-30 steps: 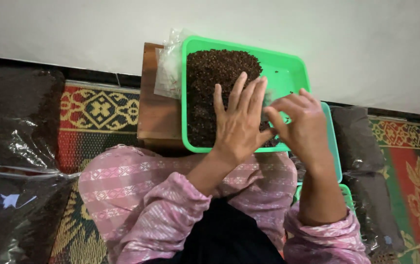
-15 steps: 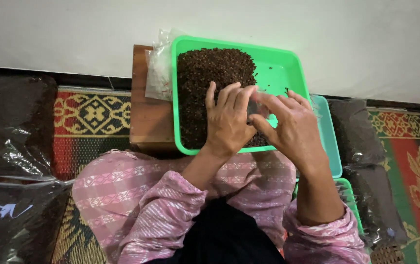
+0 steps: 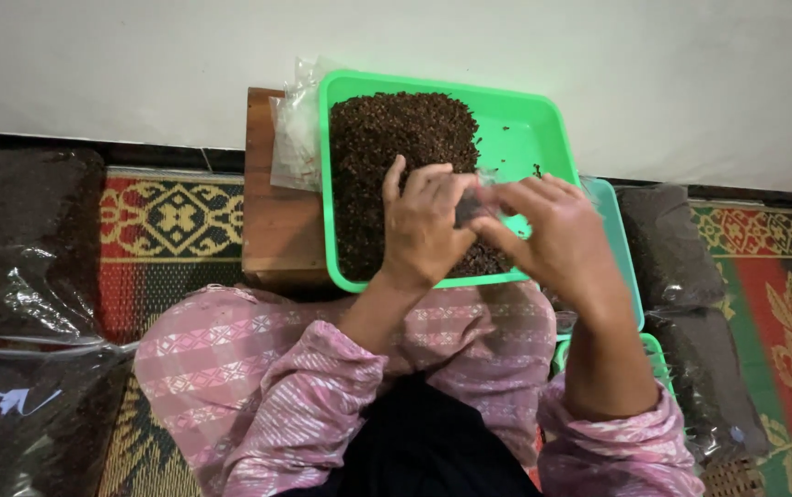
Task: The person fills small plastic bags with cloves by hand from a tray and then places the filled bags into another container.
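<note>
Both hands, left hand and right hand, are pinched on a small clear packet above the green tray of dark cloves, which is best kept over the tray so spills are caught.

The left hand sits at about ten o'clock from the right hand, back of the hand up, fingers curled with their tips pointing toward one o'clock. The right hand's fingers reach toward nine o'clock, and the fingertips of both meet, pinched together. Both forearms rise from five and six o'clock, sleeves pushed back.
</note>
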